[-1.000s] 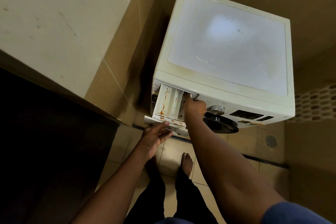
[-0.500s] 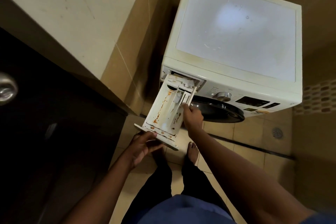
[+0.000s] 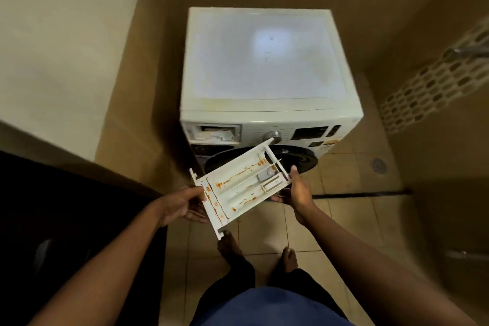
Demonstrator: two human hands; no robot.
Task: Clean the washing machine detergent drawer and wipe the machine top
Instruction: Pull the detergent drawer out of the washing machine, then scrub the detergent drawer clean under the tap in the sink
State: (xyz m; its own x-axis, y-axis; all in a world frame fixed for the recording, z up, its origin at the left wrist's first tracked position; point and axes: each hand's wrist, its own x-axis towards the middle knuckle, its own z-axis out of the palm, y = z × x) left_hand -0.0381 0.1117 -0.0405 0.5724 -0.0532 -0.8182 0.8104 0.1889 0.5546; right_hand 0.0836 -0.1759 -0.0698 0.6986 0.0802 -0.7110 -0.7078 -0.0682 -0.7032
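Note:
The white detergent drawer is out of the machine and held level in front of it, streaked with orange residue. My left hand grips its near left end from below. My right hand holds its right end, fingers under it and thumb up along the side. The white washing machine stands behind, its dusty top bare. The drawer slot at the upper left of the front panel gapes open.
A tiled wall runs close along the machine's left side, and a dark door fills the lower left. The round machine door and control knob face me. A floor drain sits at right. My bare feet stand on beige tiles.
The drawer has come fully out of its slot and been turned sideways. Both hands now hold it by its ends, and I have stepped back from the machine.

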